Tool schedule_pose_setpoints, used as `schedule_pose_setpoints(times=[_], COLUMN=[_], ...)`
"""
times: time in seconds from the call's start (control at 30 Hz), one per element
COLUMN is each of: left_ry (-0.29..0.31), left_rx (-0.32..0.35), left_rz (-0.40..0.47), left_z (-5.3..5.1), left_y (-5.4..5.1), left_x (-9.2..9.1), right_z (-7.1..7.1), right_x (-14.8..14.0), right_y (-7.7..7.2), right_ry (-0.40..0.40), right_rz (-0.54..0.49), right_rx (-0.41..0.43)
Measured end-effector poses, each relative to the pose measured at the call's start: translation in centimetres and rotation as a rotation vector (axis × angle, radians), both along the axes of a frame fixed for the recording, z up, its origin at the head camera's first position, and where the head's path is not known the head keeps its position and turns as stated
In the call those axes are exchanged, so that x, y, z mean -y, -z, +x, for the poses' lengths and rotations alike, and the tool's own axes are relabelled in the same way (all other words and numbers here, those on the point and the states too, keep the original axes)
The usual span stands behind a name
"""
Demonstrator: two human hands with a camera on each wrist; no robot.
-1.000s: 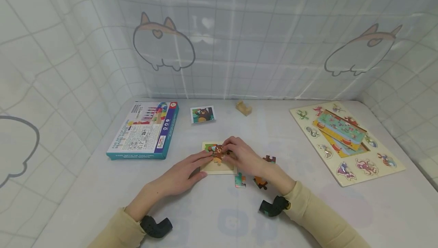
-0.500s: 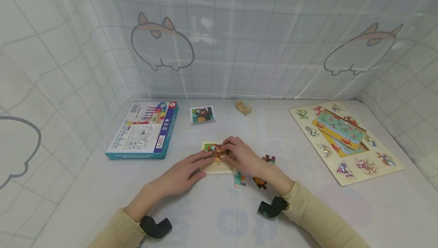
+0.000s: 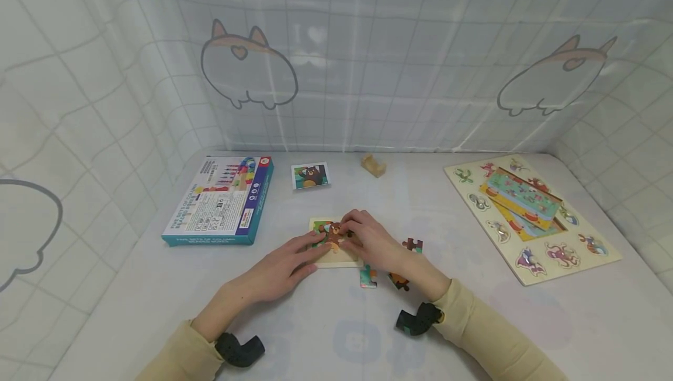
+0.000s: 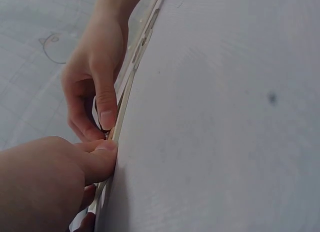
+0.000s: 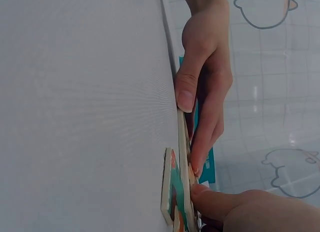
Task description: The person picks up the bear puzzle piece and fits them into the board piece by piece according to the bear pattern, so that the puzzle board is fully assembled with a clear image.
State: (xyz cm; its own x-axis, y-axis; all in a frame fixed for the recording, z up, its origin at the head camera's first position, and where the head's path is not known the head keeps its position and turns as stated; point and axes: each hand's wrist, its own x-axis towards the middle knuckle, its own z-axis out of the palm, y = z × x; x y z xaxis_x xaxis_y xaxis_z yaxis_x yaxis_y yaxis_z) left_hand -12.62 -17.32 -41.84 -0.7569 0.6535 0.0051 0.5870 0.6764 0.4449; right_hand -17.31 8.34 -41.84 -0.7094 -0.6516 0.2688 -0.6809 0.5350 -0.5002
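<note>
A small wooden puzzle tray (image 3: 340,261) lies in the middle of the table in the head view. On it is a brown bear picture section (image 3: 335,232), its edges partly hidden by fingers. My left hand (image 3: 281,267) reaches in from the left; its nearly straight fingers rest on the bear section, and the thumb touches the tray's edge. From the right, my right hand (image 3: 374,245) pinches a puzzle piece, mostly covered by its bent fingers, at the bear's right side. Loose puzzle pieces lie under and beside the right wrist, including a teal one (image 3: 368,277) and an orange one (image 3: 399,281).
A picture card (image 3: 310,176) of a bear and a small wooden stand (image 3: 374,166) lie behind the tray. At left is a boxed bead set (image 3: 218,200). A wooden animal board (image 3: 489,205) with colourful cards (image 3: 526,197) on it lies at right.
Both hands stay at the tray almost unmoved. The left fingers shift slightly over the lower part of the bear section.
</note>
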Motion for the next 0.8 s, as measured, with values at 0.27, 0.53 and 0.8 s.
schedule_pose_setpoints(times=[0.27,0.53,0.8], left_ry=[0.01,0.01,0.008], left_rx=[-0.021,0.009,0.007], left_rz=[0.0,-0.001,0.014], left_z=[-0.01,0.04,0.15], left_y=[0.38,0.19,0.22], left_x=[0.04,-0.12,-0.2], right_z=[-0.06,-0.25,-0.18], right_x=[0.07,0.01,0.05], right_y=[0.09,0.29,0.19], right_ry=[0.005,0.008,0.016], right_rz=[-0.025,-0.021,-0.033], right_rx=[-0.008,0.009,0.004])
